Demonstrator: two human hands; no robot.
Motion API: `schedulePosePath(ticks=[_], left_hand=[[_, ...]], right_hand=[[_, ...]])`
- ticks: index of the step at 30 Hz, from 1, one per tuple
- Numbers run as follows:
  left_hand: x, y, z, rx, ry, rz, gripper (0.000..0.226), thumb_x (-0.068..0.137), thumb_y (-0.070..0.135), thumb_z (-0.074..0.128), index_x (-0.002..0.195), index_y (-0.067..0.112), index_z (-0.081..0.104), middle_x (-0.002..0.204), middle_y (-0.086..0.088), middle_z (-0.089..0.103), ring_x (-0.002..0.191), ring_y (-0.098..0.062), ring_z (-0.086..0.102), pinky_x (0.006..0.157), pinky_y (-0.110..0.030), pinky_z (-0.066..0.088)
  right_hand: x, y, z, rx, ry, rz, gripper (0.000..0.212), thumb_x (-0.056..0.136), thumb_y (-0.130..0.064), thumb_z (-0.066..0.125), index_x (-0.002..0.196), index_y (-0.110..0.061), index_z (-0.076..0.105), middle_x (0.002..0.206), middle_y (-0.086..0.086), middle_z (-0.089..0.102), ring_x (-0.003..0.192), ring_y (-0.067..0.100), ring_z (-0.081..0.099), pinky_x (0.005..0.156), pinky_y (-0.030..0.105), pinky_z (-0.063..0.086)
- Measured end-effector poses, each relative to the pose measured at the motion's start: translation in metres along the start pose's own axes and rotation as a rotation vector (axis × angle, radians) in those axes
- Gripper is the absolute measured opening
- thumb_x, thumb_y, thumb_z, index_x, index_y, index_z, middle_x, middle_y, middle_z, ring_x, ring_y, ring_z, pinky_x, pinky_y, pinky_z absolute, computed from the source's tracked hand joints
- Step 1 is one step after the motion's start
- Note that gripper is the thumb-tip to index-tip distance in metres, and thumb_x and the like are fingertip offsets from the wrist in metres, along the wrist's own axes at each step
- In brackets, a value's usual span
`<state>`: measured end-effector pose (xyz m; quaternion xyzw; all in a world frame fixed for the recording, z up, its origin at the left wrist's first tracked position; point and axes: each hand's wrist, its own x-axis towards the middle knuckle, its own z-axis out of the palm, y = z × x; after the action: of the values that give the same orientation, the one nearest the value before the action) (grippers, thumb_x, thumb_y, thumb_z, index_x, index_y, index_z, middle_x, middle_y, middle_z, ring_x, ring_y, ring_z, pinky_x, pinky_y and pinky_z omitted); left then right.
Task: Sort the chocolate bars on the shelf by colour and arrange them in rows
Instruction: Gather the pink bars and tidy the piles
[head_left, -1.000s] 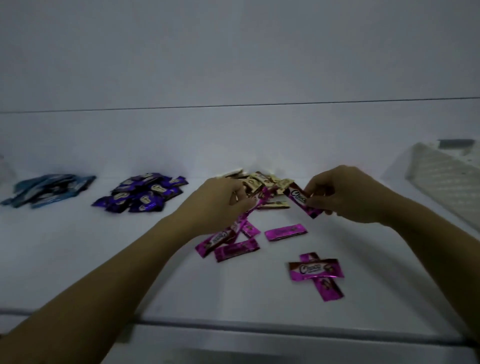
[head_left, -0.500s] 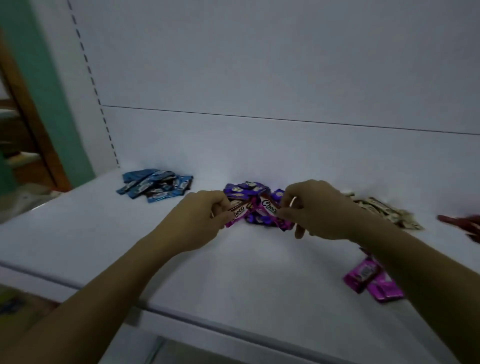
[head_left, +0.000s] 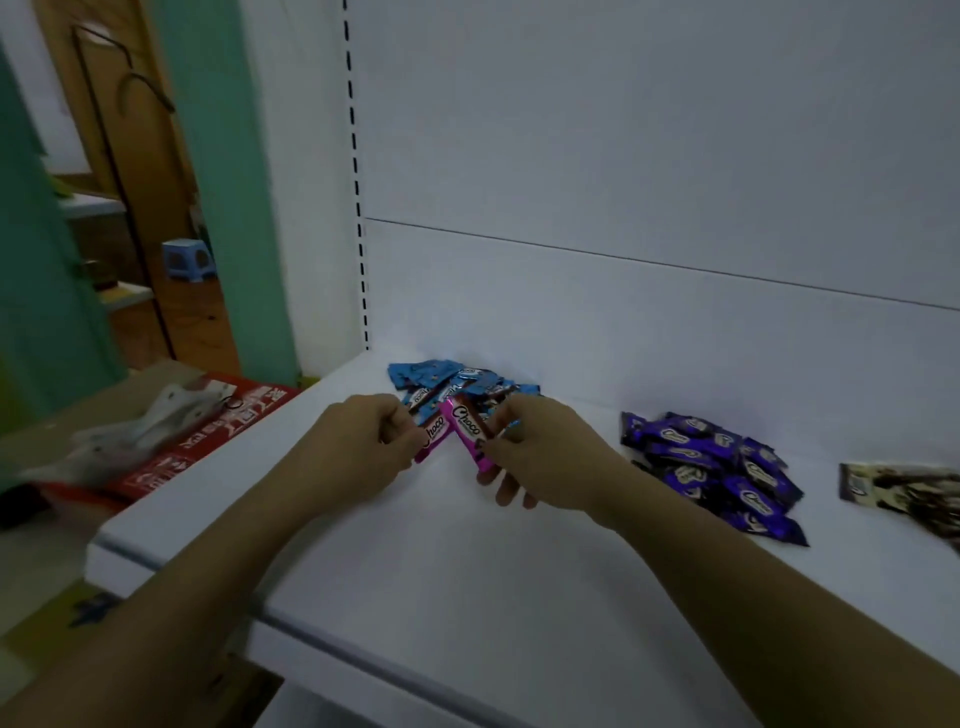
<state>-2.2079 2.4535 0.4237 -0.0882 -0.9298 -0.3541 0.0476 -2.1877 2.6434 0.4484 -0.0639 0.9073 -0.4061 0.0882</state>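
Note:
Both hands hover above the white shelf (head_left: 467, 561), each holding a pink "Choco" bar. My left hand (head_left: 358, 447) grips one pink bar (head_left: 434, 436) by its end. My right hand (head_left: 540, 452) pinches the other pink bar (head_left: 467, 431), tilted, just in front of the blue pile (head_left: 431, 379) at the back left of the shelf. A pile of purple bars (head_left: 711, 467) lies to the right. Cream-and-brown bars (head_left: 904, 493) lie at the right edge of the view.
The shelf's back panel (head_left: 623, 312) stands close behind the piles, with a slotted upright (head_left: 358, 208) at the left. Left of the shelf lie a red box (head_left: 202, 441) and a grey packet (head_left: 145, 431). The shelf's front edge (head_left: 322, 644) runs diagonally below my forearms.
Both hands carried the pink bars leftwards, past the purple pile to in front of the blue pile. The view swung left with them; the loose pink bars on the shelf have left the view.

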Motion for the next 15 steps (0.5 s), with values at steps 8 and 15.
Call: schedulePosePath(ticks=[8,15], left_hand=[[-0.001,-0.036,-0.017,-0.371,0.040,-0.103,0.022,0.096,0.028,0.055,0.084,0.011,0.064,0.061,0.001,0.069,0.043,-0.009,0.051,0.046,-0.024,0.042],[0.011,-0.065,-0.039,-0.129,0.115,-0.120,0.028,0.092,0.032,0.061,0.071,0.014,0.066,0.061,-0.006,0.069,0.045,-0.008,0.053,0.053,-0.021,0.044]], right_hand=[[0.033,-0.032,0.055,0.073,-0.020,-0.032,0.021,0.098,-0.028,0.053,0.086,-0.015,0.064,0.074,0.003,0.073,0.052,0.008,0.062,0.049,0.020,0.048],[0.044,-0.047,0.076,-0.288,0.026,-0.147,0.033,0.094,-0.038,0.056,0.079,-0.012,0.067,0.078,0.004,0.073,0.066,0.016,0.067,0.070,0.029,0.056]])
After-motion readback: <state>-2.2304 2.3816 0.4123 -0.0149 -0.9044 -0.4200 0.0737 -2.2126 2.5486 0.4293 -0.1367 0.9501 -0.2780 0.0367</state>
